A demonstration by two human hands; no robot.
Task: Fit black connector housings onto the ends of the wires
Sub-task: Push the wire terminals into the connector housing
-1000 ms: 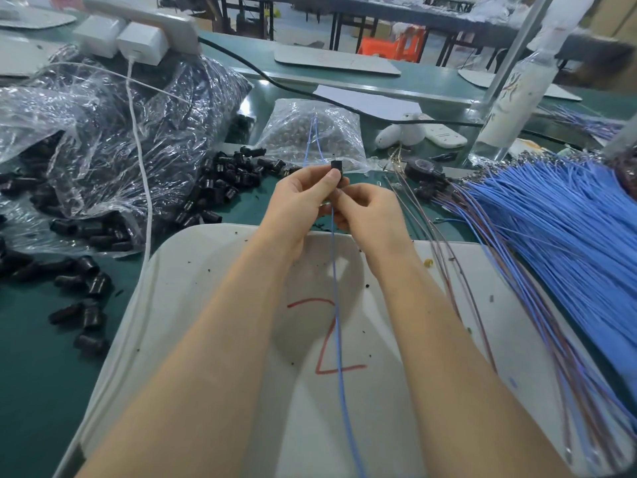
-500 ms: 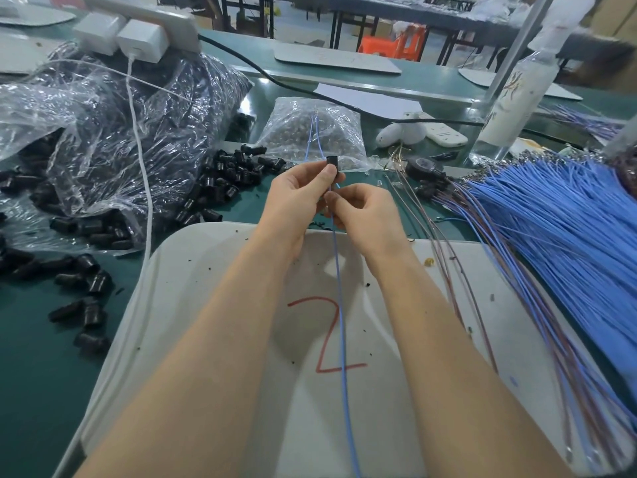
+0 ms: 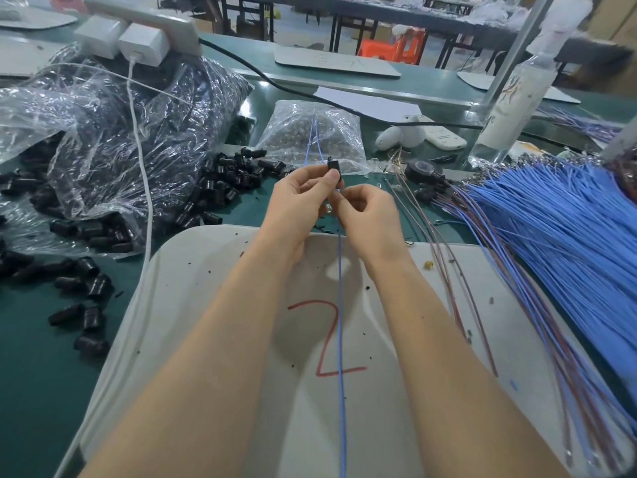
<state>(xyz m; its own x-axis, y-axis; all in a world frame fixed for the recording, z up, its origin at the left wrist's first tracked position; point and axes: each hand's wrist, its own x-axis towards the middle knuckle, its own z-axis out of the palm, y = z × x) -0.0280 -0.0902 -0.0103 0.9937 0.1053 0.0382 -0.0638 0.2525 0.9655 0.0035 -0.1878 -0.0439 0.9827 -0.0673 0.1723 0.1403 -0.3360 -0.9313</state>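
Observation:
My left hand [image 3: 300, 198] pinches a small black connector housing [image 3: 333, 166] between thumb and fingertips, above the far edge of the white tray. Thin blue wires [image 3: 312, 139] rise out of the housing's far side. My right hand [image 3: 367, 215] sits just right of it, fingers curled and pinching a blue wire [image 3: 340, 339] that runs down toward me across the tray. The wire's tip is hidden between my fingers, close under the housing. Loose black housings [image 3: 234, 181] lie in a heap to the left.
A white tray [image 3: 213, 270] marked with a red 2 lies under my forearms. Clear bags of black parts [image 3: 113, 146] fill the left. A small bag [image 3: 320, 132] stands behind my hands. A thick bundle of blue wires [image 3: 558, 236] and brownish wires [image 3: 458, 288] spreads on the right; a bottle [image 3: 510, 98] stands behind.
Both hands have stayed close together; the left hand has tilted the housing slightly and the right hand's fingers have shifted on the wire beneath it.

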